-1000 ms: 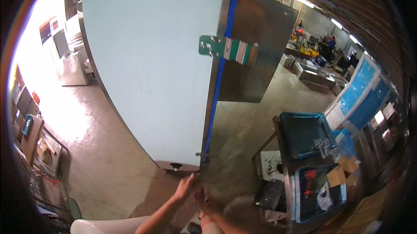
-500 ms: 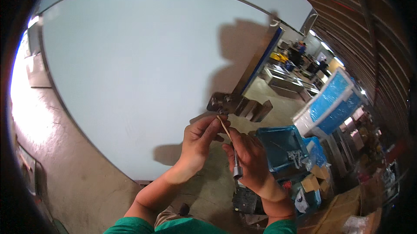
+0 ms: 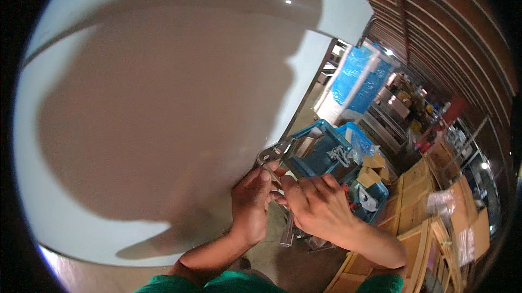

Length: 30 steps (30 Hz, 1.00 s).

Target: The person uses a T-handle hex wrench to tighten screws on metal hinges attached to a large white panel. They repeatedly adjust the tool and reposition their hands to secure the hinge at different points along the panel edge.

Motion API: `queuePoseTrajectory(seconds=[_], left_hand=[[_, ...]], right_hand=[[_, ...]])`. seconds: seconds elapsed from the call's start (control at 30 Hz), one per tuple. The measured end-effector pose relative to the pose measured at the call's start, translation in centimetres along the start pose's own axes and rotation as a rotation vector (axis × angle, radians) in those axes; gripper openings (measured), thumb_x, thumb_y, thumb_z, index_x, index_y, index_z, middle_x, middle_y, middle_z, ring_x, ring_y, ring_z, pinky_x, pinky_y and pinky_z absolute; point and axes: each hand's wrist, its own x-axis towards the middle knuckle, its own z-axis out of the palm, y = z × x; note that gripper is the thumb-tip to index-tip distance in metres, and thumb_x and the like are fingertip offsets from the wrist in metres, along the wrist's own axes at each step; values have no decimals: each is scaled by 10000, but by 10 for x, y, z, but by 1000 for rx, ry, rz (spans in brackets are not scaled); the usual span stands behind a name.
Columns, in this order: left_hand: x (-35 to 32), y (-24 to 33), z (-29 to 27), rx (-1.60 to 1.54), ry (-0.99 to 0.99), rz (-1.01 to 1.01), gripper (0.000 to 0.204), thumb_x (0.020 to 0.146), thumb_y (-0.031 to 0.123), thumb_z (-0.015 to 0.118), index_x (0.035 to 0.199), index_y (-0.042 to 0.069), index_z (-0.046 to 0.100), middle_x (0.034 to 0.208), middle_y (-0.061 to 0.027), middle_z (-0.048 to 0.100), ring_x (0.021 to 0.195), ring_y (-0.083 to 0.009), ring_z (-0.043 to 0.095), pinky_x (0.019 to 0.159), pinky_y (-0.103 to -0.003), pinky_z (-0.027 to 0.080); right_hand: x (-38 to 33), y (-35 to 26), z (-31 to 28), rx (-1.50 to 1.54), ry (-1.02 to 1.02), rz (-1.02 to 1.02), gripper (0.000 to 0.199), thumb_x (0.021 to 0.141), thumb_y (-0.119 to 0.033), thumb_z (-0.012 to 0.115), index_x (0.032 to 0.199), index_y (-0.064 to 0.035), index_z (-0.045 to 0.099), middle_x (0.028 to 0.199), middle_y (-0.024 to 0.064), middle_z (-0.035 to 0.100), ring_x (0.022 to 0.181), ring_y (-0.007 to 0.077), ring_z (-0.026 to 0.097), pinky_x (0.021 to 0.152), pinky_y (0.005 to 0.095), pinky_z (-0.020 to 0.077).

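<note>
A large pale panel [image 3: 119,108] fills the left and upper part, with a dark metal hinge-like bracket [image 3: 269,154] at its lower right corner. Just below that bracket my left hand [image 3: 249,206] is closed, its thumb and fingertips pinching the end of a thin light-coloured stick [image 3: 272,174]. My right hand [image 3: 321,206] meets it from the right, fingers curled around a metal socket wrench [image 3: 287,233] whose round end hangs below the palm. The stick runs between the two hands. What else the fingertips touch is hidden.
Right of my hands stands a blue-green bin [image 3: 315,154] with metal parts in it. Another blue bin [image 3: 375,214] and an open cardboard box [image 3: 372,170] lie near it. Wooden crates [image 3: 410,200] fill the lower right. A blue-wrapped unit [image 3: 353,78] stands farther back.
My view has shifted closer to the panel, and a big shadow now covers much of it. Both hands stay together at the bracket; my right hand has turned, its back more upward.
</note>
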Motion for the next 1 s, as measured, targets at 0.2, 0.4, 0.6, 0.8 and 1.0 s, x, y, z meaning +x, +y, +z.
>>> queuePoseTrajectory(seconds=[0.2, 0.4, 0.6, 0.8, 1.0], left_hand=[[-3, 7, 6, -147, 11, -78, 375, 1035, 265, 538, 1317, 18, 553, 1190, -78, 658, 1031, -145, 642, 880, -317, 510], [1, 9, 3, -200, -75, -130, 363, 1032, 281, 547, 1308, 46, 557, 1225, -70, 649, 1020, -141, 631, 847, -311, 508], [2, 4, 0, -198, -65, -107, 276, 1032, 266, 549, 1215, 64, 593, 1197, -96, 665, 987, -149, 644, 849, -336, 514], [4, 0, 0, -187, -72, -109, 258, 1016, 272, 576, 1174, 70, 600, 1111, -108, 700, 952, -184, 669, 843, -343, 534], [6, -3, 0, -198, -103, -71, 281, 1017, 269, 576, 1179, 40, 593, 1138, -143, 684, 912, -187, 641, 745, -326, 540]], right_hand=[[12, -3, -21, -276, -99, -99, 426, 784, -211, 650, 1132, 35, 629, 701, 22, 539, 615, 164, 550, 588, 313, 384], [11, 4, -17, -210, -95, -98, 505, 833, -349, 638, 1141, 51, 623, 722, 52, 550, 655, 191, 577, 633, 331, 436], [-6, -2, 0, -225, 158, -83, 614, 903, -527, 568, 1131, 40, 628, 872, 139, 637, 760, 271, 645, 811, 408, 519], [-11, -15, 21, -88, 375, 119, 513, 938, -449, 541, 1093, 27, 652, 872, 127, 650, 788, 294, 669, 848, 437, 537], [-2, -47, 18, 1013, 437, 680, 409, 1048, -329, 473, 992, 40, 640, 705, 59, 613, 629, 163, 613, 592, 339, 509]])
